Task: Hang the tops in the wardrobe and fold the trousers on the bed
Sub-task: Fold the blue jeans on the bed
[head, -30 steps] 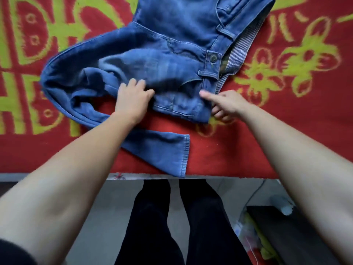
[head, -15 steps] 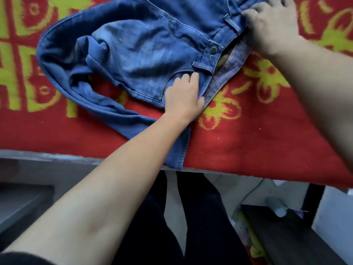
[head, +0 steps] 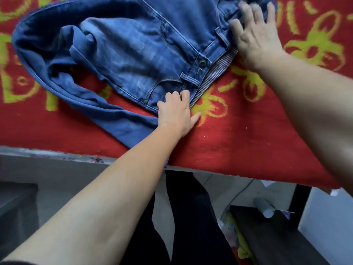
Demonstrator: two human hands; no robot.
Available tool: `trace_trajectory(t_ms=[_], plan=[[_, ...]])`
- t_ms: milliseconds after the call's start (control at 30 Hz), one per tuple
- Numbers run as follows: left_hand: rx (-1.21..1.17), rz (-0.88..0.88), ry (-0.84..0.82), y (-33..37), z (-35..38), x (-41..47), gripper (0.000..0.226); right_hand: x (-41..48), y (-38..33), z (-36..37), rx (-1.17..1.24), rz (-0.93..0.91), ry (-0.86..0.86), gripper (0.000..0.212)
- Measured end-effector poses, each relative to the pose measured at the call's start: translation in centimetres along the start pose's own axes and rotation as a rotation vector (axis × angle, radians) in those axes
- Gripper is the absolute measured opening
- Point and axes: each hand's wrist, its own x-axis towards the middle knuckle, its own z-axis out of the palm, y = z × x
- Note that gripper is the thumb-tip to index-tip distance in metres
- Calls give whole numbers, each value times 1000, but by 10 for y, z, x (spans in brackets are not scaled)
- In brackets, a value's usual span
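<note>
Blue jeans (head: 122,46) lie partly folded on the bed's red blanket (head: 238,142), which has a yellow pattern; the waistband with its button points right and the legs are bunched at the left. My left hand (head: 175,111) rests on the near corner of the waistband, fingers curled over the denim edge and thumb out on the blanket. My right hand (head: 256,35) lies flat with spread fingers on the far end of the waistband, blurred by motion. No tops or wardrobe are in view.
The bed's near edge (head: 57,155) runs across the middle of the view. Below it are my dark trouser legs (head: 191,217), a grey floor, a dark wooden piece (head: 267,236) with a small grey cylinder (head: 264,207), and colourful clutter at lower right.
My right hand went from the near waistband corner up to the far end of the waistband and spread flat. My left hand slid right to the near waistband corner.
</note>
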Motion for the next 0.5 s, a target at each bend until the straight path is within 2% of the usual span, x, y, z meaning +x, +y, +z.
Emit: trace_trajectory(t_ms=[100, 200, 300, 367, 500], plan=[[6, 30, 66, -8, 4, 6, 47, 0, -5, 9, 56, -44, -26, 68], [24, 53, 39, -20, -9, 6, 45, -5, -7, 7, 105, -35, 25, 49], [22, -6, 53, -38, -28, -5, 38, -18, -16, -9, 83, -76, 81, 26], [22, -46, 58, -57, -39, -18, 39, -35, -30, -22, 99, -122, 60, 22], [127, -22, 97, -104, -79, -43, 36, -92, -62, -45, 196, -74, 40, 20]])
